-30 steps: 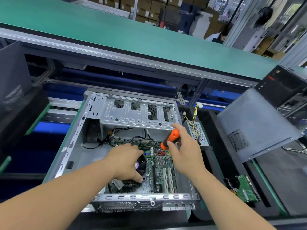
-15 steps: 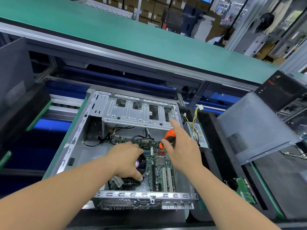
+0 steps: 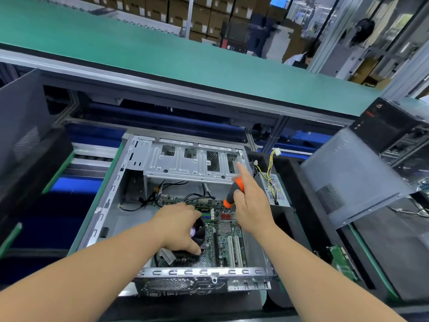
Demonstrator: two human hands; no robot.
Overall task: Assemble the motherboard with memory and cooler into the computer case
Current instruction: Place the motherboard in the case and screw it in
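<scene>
The open grey sheet-metal computer case (image 3: 111,205) lies on its side on the dark worktop (image 3: 185,307), its perforated rear edge nearest the camera. The green motherboard (image 3: 228,242) sits flat on the case floor, filling the right half up to the right wall; bare grey floor remains between the board and the left wall. The left hand (image 3: 180,225) rests on the black round cooler fan (image 3: 197,231), fingers curled over its far rim and thumb pressed down at its near edge. The right hand (image 3: 249,203) grips the orange-and-black screwdriver (image 3: 233,194) low on its handle, forefinger stretched straight out toward the silver drive-bay bracket (image 3: 192,162), which overhangs the far end of the case above loose black cables (image 3: 151,198). The screwdriver's tip is hidden near the board's far right corner. Just outside the right wall a perforated metal power supply with yellow and black wires (image 3: 272,184) stands close. Further right a grey side panel (image 3: 348,177) leans tilted, and a small green circuit board (image 3: 343,263) lies on the worktop, well apart from the case.
</scene>
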